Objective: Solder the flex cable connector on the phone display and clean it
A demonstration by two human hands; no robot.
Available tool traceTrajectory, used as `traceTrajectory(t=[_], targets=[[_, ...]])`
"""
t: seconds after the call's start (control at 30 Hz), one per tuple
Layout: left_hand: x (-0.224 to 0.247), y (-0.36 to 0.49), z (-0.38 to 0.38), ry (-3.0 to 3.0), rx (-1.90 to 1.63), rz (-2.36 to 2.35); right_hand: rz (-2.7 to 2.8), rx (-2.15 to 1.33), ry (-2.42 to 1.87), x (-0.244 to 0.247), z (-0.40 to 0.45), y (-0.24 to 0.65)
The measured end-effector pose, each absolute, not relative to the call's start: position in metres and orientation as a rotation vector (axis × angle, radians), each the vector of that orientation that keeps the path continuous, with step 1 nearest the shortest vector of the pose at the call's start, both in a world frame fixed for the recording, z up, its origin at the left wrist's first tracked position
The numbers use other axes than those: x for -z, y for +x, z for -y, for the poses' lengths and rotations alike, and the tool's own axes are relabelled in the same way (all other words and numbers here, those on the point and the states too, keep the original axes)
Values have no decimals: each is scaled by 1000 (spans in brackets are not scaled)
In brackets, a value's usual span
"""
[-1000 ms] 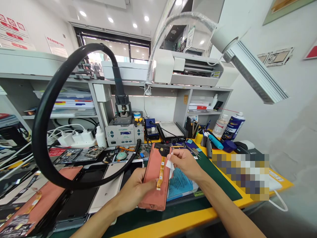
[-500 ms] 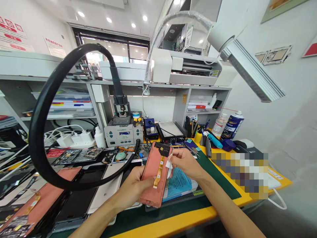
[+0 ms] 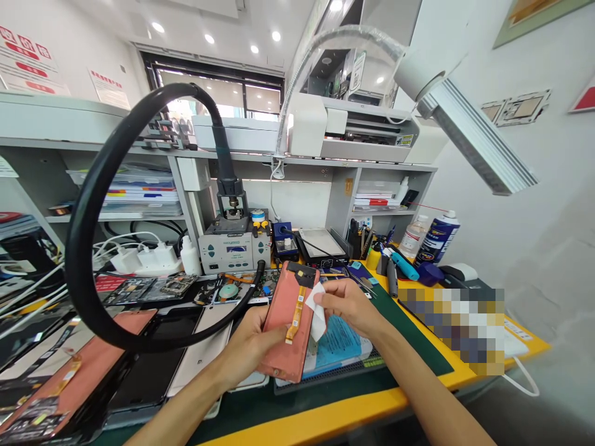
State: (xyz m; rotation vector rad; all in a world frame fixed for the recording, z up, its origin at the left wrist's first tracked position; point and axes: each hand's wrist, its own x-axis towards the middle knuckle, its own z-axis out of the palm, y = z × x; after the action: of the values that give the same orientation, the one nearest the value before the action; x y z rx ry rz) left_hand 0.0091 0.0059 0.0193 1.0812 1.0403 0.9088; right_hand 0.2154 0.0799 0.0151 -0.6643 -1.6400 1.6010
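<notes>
Shifted further into view, the white wipe [image 3: 318, 313] is pinched by the right hand [image 3: 346, 306] against the phone screen [image 3: 279, 325] — gripped along its edge by the left hand [image 3: 248, 350].

You're in a phone repair workshop: a hot-air station [image 3: 233, 244] stands at the back of your table [image 3: 297, 424], phone screens [image 3: 77, 371] lie at lower left with another in your left hand [image 3: 248, 350], circuit boards [image 3: 153, 288] sit nearby, and a white machine [image 3: 353, 133] fills the shelf [image 3: 395, 166] above.
</notes>
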Motion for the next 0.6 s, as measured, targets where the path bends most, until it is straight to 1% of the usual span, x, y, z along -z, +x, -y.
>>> traceTrajectory(t=[0.27, 0.6], targets=[[-17, 9, -9, 1057, -970, -1005, 1703, -1616, -660, -16, -77, 214], [-9, 10, -9, 1086, -913, -1100, 1414, -1492, -758, -16, -89, 213]])
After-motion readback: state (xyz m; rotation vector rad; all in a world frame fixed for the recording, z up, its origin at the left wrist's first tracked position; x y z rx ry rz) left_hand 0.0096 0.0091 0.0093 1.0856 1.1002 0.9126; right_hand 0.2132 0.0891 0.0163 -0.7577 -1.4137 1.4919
